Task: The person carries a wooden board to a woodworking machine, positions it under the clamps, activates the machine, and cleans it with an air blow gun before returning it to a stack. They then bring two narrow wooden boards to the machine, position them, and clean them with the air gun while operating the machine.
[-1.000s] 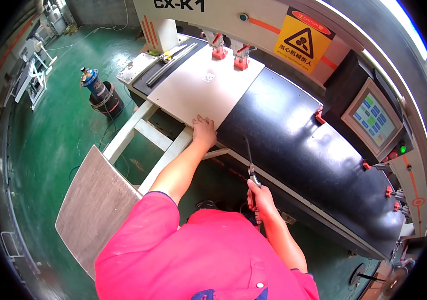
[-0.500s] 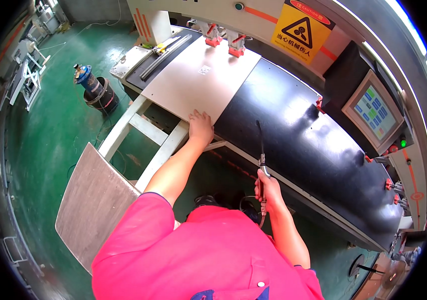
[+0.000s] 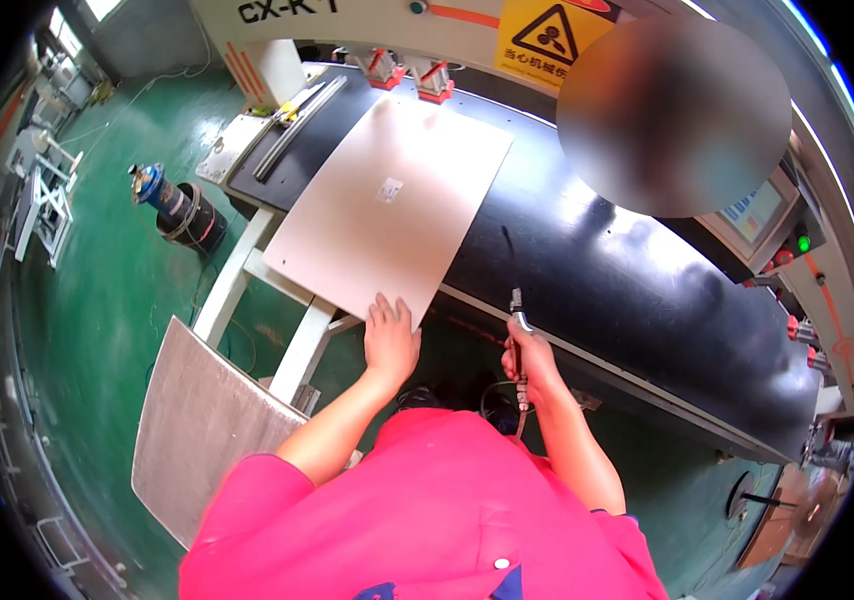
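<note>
A pale, nearly white flat panel (image 3: 377,230) with a small label lies on the black machine table, its near end projecting past the table's front edge. My left hand (image 3: 392,345) grips the panel's near right corner, fingers spread on its top face; the thumb's place is hard to make out. In my right hand (image 3: 534,362) is an air blow gun (image 3: 518,322), its thin nozzle pointing up and away over the table's front edge. A hose leads down from its handle.
The black table (image 3: 597,300) runs right beneath a machine beam with red-tipped clamps (image 3: 434,82). A pale frame (image 3: 227,292) and a grey-brown board (image 3: 212,420) stand at left. A blue-topped device (image 3: 162,190) sits on the green floor. A round blur hides part of the machine.
The panel has slid towards me with my left hand on its corner, its near end now further past the table edge. The blow gun stays in my right hand. The view has shifted slightly.
</note>
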Available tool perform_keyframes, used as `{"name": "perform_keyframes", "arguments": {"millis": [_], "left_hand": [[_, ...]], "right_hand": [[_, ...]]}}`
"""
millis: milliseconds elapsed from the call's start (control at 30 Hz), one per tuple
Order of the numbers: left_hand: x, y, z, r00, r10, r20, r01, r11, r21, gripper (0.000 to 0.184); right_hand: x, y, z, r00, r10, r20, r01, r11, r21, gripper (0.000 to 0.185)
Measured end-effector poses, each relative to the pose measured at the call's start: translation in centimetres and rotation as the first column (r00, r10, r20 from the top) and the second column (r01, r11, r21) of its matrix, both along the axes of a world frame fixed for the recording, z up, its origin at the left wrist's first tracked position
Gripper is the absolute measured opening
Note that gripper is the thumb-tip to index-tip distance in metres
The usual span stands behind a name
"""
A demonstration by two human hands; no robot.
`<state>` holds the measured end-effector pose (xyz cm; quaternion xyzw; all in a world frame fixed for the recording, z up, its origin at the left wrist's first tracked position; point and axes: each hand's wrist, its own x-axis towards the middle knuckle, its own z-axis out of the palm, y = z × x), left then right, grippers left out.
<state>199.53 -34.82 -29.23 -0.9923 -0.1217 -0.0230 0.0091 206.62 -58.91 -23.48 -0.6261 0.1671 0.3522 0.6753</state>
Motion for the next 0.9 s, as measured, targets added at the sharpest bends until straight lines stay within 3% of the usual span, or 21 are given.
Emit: {"name": "perform_keyframes", "arguments": {"millis": [100, 133, 167, 200, 233, 367, 433, 467, 533, 633, 733, 900], "left_hand": [[-1.5, 0.4, 3.1, 0.994, -0.110, -0.025, 0.101, 0.970, -0.220, 0.060], [-1.3, 2.1, 2.6, 0.986, -0.164, 0.041, 0.169, 0.943, -0.286, 0.055], [-0.1, 4.4, 3.4, 0.992, -0.119, -0.044, 0.087, 0.890, -0.447, 0.054], [1.2, 7.2, 3.1, 0.996, -0.087, -0.011, 0.072, 0.878, -0.473, 0.057], [2.0, 11.0, 2.4, 1.000, -0.021, 0.019, 0.027, 0.900, -0.435, 0.059], [9.2, 26.3, -6.2, 0.989, 0.147, -0.021, -0.146, 0.938, -0.314, 0.072], [12.5, 31.0, -10.6, 0.972, 0.209, -0.105, -0.231, 0.928, -0.293, 0.079], [13.5, 28.2, -7.5, 0.948, 0.250, -0.199, -0.295, 0.923, -0.246, 0.081], [15.9, 32.4, -14.8, 0.950, 0.307, 0.060, -0.243, 0.846, -0.475, 0.082], [16.6, 29.5, -13.1, 0.944, 0.331, 0.003, -0.289, 0.830, -0.478, 0.081], [16.7, 29.5, -12.1, 0.944, 0.288, -0.163, -0.325, 0.707, -0.629, 0.074], [15.5, 25.0, -6.4, 0.905, 0.090, -0.416, -0.420, 0.351, -0.837, 0.085]], "right_hand": [[-0.5, 1.1, -1.2, 1.000, -0.017, 0.010, 0.016, 0.998, 0.067, 0.043], [-0.6, 1.3, -1.5, 0.999, -0.027, 0.022, 0.025, 0.996, 0.090, 0.044], [-0.8, 1.4, -2.2, 1.000, -0.011, 0.018, 0.010, 0.997, 0.081, 0.044], [-1.0, 1.7, -3.0, 0.999, -0.003, -0.035, 0.007, 0.994, 0.113, 0.040], [-0.9, 2.3, -2.4, 0.990, 0.022, -0.143, -0.003, 0.992, 0.128, 0.037], [-1.3, 2.9, -5.0, 0.998, 0.049, -0.039, -0.042, 0.985, 0.168, 0.032], [-0.8, 3.4, -5.8, 0.999, 0.017, 0.037, -0.020, 0.997, 0.079, 0.030], [-0.2, 3.8, -7.0, 0.995, 0.046, 0.086, -0.049, 0.998, 0.032, 0.032], [0.6, 4.6, -8.7, 0.990, 0.038, 0.133, -0.031, 0.998, -0.057, 0.035], [1.2, 6.6, -11.2, 0.984, 0.023, 0.176, -0.019, 1.000, -0.019, 0.044], [1.2, 7.2, -11.8, 0.963, -0.052, 0.266, 0.062, 0.998, -0.031, 0.048], [2.3, 4.7, -9.9, 0.975, -0.141, 0.171, 0.104, 0.972, 0.209, 0.032]]}}
